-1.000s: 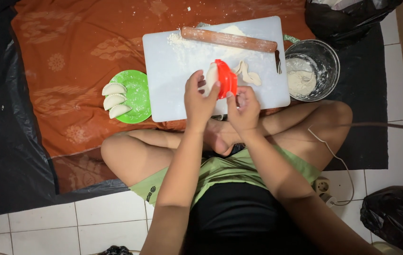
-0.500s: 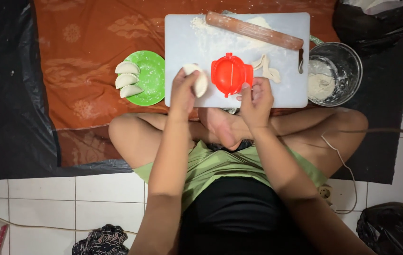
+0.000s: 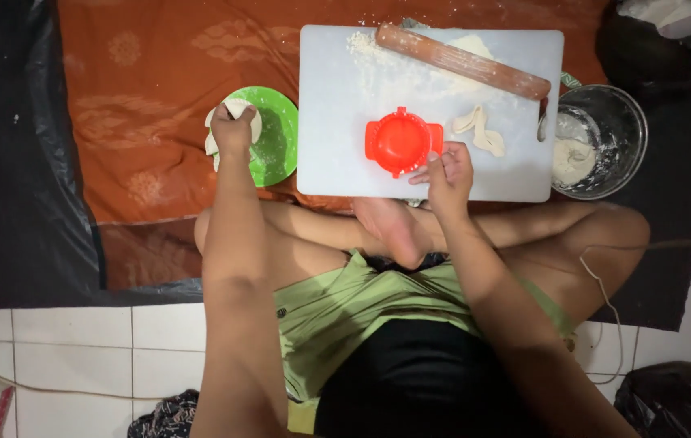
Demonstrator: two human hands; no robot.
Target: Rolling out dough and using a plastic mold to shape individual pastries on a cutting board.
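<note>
At the left of the frame, the left hand point(image 3: 234, 128) reaches out over the round green plastic plate point(image 3: 280, 138), fingers curled closed around a pale folded dough dumpling point(image 3: 240, 108) that sits at the plate's left rim, touching other pale dumplings beneath it. Bare plate lies open to the right of that hand. Right of the plate, on the white rectangular cutting board point(image 3: 337, 154), lies the round red plastic dumpling press point(image 3: 400, 142), shut. The right hand point(image 3: 447, 170) rests just below and right of it at the board's lower edge, fingers loosely bent, fingertips beside the press, gripping nothing visible. Pale dough scraps point(image 3: 481, 130) lie just right of the press; a wooden rolling pin point(image 3: 463, 62) slants across the board's top.
</note>
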